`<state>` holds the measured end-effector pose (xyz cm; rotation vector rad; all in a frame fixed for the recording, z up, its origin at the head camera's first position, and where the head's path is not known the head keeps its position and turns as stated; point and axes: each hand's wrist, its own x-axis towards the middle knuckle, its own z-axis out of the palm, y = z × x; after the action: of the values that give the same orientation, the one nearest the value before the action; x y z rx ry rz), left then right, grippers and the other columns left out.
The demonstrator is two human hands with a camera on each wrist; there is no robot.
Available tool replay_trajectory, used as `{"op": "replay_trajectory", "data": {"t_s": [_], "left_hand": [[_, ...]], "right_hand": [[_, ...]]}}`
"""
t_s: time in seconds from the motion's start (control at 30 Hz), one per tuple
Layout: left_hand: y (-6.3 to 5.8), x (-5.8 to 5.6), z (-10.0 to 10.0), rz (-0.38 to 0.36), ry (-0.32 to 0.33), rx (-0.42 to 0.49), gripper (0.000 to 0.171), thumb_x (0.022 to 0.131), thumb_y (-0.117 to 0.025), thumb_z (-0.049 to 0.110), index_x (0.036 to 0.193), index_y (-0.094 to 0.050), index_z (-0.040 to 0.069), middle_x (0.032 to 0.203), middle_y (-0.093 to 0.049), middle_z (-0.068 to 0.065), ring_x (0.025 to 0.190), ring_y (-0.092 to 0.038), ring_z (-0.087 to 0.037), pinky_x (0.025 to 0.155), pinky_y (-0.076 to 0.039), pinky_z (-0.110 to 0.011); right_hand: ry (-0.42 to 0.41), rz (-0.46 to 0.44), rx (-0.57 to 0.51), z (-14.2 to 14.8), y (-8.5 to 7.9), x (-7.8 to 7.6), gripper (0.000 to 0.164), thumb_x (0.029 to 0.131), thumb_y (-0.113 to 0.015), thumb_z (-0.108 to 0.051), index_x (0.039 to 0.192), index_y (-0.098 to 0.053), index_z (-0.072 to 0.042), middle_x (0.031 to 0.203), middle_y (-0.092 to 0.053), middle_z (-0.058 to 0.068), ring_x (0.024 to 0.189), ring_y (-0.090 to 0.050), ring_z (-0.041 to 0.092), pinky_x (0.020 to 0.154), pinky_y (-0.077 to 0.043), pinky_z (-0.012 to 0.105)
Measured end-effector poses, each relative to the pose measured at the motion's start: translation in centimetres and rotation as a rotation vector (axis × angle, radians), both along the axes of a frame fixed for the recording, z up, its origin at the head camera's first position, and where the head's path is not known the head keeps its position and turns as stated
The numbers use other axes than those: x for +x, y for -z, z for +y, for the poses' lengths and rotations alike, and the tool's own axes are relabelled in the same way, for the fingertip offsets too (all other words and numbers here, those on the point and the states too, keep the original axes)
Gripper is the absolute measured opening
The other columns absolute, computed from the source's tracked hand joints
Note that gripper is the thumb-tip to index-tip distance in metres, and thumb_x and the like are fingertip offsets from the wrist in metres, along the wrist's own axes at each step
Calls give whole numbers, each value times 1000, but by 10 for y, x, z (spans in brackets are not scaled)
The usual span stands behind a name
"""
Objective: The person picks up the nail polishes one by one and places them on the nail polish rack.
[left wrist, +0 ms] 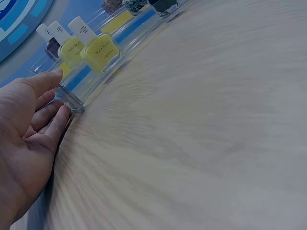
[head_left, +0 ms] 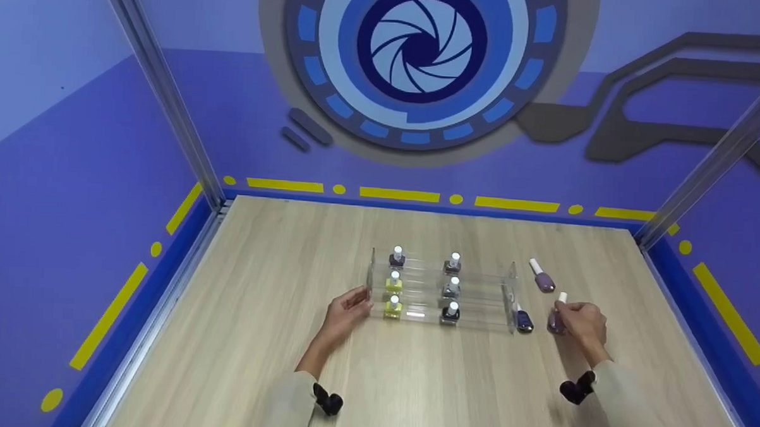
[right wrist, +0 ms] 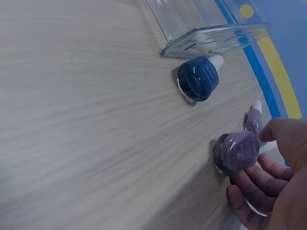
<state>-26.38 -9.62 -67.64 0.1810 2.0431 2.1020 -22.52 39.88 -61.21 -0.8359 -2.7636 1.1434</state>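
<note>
My right hand [head_left: 583,323] pinches the white cap of a mauve nail polish bottle [right wrist: 236,152], tilted low over the table to the right of a clear tiered display rack [head_left: 414,314]. My left hand [head_left: 345,313] rests against the rack's left end panel [left wrist: 72,99], fingers relaxed. Two columns of upright bottles stand on the rack. The left column has a dark bottle [head_left: 396,261] at the back and yellow bottles [left wrist: 100,52] in front. On the right are a dark bottle, a grey speckled bottle [head_left: 451,289] and a black bottle [head_left: 450,314].
A dark blue nail polish bottle [right wrist: 197,79] lies beside the rack's right end panel [right wrist: 216,39]. Farther back on the wooden table [head_left: 424,386] lies another mauve bottle [head_left: 544,281]. Blue printed walls with metal corner posts enclose the table's back and sides.
</note>
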Motion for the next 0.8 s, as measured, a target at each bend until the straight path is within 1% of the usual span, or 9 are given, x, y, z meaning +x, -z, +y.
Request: {"op": "replay_trajectory", "data": {"t_s": [0.17, 0.27, 0.43, 0.53, 0.67, 0.8], "left_hand": [[-2, 1, 0, 11, 4, -16, 58, 102, -65, 22, 151, -45, -1, 154, -49, -24, 147, -43, -39, 117, -47, -38], [-3, 1, 0, 1, 0, -25, 59, 101, -65, 23, 151, -45, -1, 154, -48, -23, 147, -43, -39, 117, -47, -37], [-2, 0, 1, -7, -7, -35, 58, 101, -65, 20, 152, -44, -1, 154, -48, -23, 147, -43, -38, 116, -47, -35], [-2, -1, 1, 1, -8, -33, 57, 101, -64, 19, 151, -45, -2, 154, -49, -24, 147, -44, -39, 115, -49, -33], [-3, 0, 0, -1, 2, -7, 57, 102, -64, 19, 151, -44, -2, 155, -47, -25, 147, -43, -39, 114, -50, -33], [-2, 1, 0, 2, 8, -3, 58, 102, -64, 20, 152, -44, -1, 155, -46, -25, 147, -43, -39, 114, -49, -33]], "right_hand": [[26, 46, -29, 3, 1, 1, 45, 99, -59, -30, 120, -63, 9, 89, -73, 15, 64, -58, 10, 52, -46, 23], [28, 75, -23, 5, 2, 1, 44, 100, -59, -27, 122, -63, 10, 93, -73, 17, 67, -57, 9, 52, -45, 22], [26, 146, -26, 5, 3, 2, 40, 99, -62, -22, 122, -65, 10, 95, -74, 17, 66, -56, 5, 53, -44, 17], [22, 202, -35, 4, 0, 1, 37, 99, -63, -18, 122, -65, 10, 100, -74, 21, 66, -56, 0, 53, -45, 12], [8, 274, -27, 3, -2, 0, 34, 97, -66, -15, 119, -66, 10, 106, -73, 27, 63, -55, -6, 52, -46, 8], [-11, 304, -28, 1, -5, 1, 33, 98, -67, -15, 120, -66, 9, 110, -72, 30, 63, -54, -10, 53, -48, 6]]}}
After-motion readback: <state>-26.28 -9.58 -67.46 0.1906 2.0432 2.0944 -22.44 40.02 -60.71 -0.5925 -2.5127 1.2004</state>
